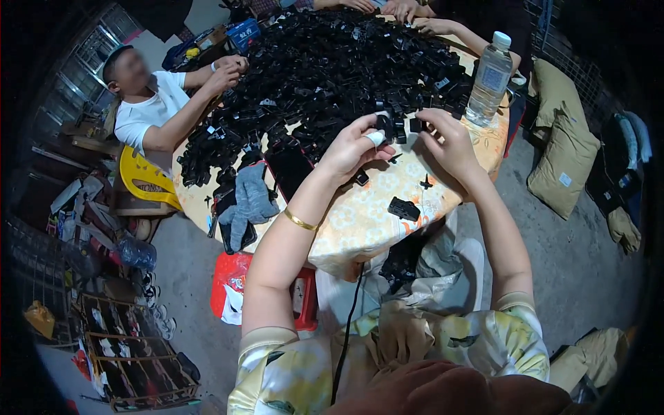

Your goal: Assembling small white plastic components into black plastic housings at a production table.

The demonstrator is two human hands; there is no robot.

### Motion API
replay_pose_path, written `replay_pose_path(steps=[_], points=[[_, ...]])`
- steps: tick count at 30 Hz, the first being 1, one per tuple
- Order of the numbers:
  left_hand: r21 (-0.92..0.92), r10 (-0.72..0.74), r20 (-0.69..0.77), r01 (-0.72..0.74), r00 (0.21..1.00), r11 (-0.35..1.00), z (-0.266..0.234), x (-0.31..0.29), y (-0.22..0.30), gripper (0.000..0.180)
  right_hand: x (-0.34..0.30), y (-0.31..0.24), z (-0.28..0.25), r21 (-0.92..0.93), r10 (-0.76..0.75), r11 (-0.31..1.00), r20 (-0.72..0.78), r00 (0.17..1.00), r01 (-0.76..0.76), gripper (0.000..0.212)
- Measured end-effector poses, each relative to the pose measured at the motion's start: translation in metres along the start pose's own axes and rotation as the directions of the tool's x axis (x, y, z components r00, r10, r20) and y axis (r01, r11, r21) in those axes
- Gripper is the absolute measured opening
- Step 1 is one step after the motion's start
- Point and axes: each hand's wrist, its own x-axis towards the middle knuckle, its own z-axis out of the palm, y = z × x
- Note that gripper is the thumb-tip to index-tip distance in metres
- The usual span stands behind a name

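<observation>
My left hand [354,151] is closed around a black plastic part [384,127] above the near side of the table; a white wrap [375,137] covers one of its fingers. Close by on the right, my right hand [448,135] pinches a small black plastic piece [416,125]. The two parts are side by side with a narrow gap. Behind both hands spreads a big heap of black plastic parts [311,72]. Nearer me, a single black part [404,208] lies on the patterned tablecloth [360,225], with a few small black bits around it.
A clear bottle [490,79] stands on the right. Left of my forearm lie a dark red-edged flat object [288,169] and a grey glove [250,197]. One co-worker [149,104] sits at the left; other people's hands [401,10] work opposite. Stuffed sacks [564,145] are on the right floor.
</observation>
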Motion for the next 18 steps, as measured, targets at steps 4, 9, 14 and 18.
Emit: replay_pose_path(steps=[4,9,14,18], points=[[-0.136,-0.023,0.087,0.035,0.996,0.99,0.01,-0.001,-0.006,0.037,0.004,-0.026,-0.005,0.011,-0.208,0.978,-0.068,0.976,0.209,0.039],[-0.178,0.053,0.053,-0.042,0.997,0.983,0.016,-0.003,-0.007,0.036,-0.003,-0.036,0.006,0.179,-0.136,0.972,-0.105,0.985,0.153,0.036],[-0.106,0.083,-0.03,-0.086,0.996,0.991,0.019,-0.004,-0.009,0.039,-0.01,-0.034,0.017,0.519,0.149,0.85,-0.077,0.986,-0.088,0.028],[-0.004,0.123,-0.04,-0.123,0.992,0.992,0.016,-0.006,-0.011,0.04,-0.009,-0.044,0.024,0.765,0.32,0.622,-0.05,0.946,-0.17,0.039]])
